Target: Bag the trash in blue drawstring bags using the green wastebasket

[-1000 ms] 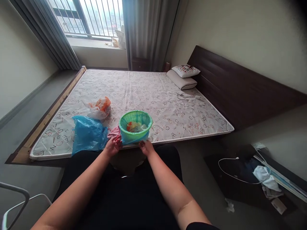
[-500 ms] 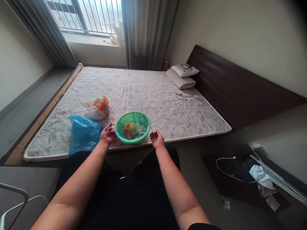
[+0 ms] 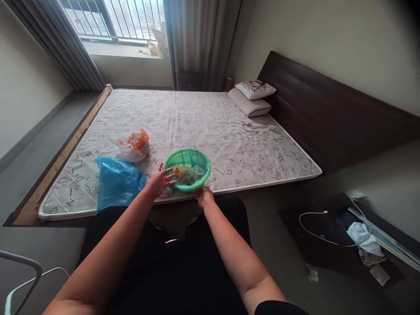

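Observation:
A green woven plastic basket [image 3: 207, 178], lined with a thin bag, tilts at the front edge of the mattress. Crumpled plastic and small orange and yellow scraps [image 3: 188, 174] lie inside it. My left hand [image 3: 159, 181] is at the basket's left rim, fingers spread and reaching over the edge. Under the front right of the rim, my right hand [image 3: 205, 197] grips the basket from below, its fingertips partly hidden. Something pink shows beneath the basket, mostly covered. Left of my left hand lies a blue plastic bag [image 3: 118, 181].
Behind the blue bag sits a white and orange plastic bag [image 3: 134, 146]. The lettered mattress [image 3: 197, 118] holds two pillows [image 3: 254, 98] by the dark headboard [image 3: 315, 96]. A cable [image 3: 315, 234] and white cloth [image 3: 364, 238] lie low at right. Metal tubing [image 3: 24, 260] stands lower left.
The basket has shifted slightly right and tipped. My left hand has moved right over its rim, and my right hand has gone from beside the basket to under its front edge.

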A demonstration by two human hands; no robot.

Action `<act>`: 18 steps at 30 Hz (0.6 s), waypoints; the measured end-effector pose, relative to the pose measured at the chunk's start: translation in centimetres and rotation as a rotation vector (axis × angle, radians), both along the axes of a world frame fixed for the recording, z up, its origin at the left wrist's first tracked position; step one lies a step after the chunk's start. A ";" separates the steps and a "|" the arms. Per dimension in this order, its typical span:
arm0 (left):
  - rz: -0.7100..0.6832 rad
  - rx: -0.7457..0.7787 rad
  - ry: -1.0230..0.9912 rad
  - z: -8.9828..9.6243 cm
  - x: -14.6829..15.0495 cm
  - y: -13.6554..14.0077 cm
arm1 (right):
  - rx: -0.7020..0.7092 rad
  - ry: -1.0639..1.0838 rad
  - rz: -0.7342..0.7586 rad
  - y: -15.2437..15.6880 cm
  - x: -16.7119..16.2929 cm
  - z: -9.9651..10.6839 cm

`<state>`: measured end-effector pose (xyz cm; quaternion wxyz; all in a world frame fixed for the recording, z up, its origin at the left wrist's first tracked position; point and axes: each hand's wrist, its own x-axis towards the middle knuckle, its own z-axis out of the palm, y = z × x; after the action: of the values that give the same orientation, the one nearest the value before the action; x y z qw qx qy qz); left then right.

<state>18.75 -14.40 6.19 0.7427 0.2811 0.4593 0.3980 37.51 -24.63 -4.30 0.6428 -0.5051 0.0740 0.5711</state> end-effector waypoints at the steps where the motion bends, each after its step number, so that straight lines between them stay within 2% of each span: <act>1: -0.032 0.008 0.024 0.1 0.5 -0.4 | -0.001 0.014 -0.006 0.1 0.2 0.3; 6: -0.098 -0.003 0.083 0.1 2.4 -2.4 | 0.050 0.026 0.036 0.1 0.9 0.9; 12: -0.142 -0.057 0.097 0.6 2.8 -4.4 | 0.063 -0.024 0.093 -0.5 3.5 0.8; 18: -0.175 -0.093 0.069 0.4 3.0 -7.3 | 0.021 -0.136 0.012 -0.3 4.3 -0.2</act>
<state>21.76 -21.66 6.62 0.7706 0.2988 0.4763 0.3001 41.77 -24.94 -4.49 0.6482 -0.5364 0.0209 0.5400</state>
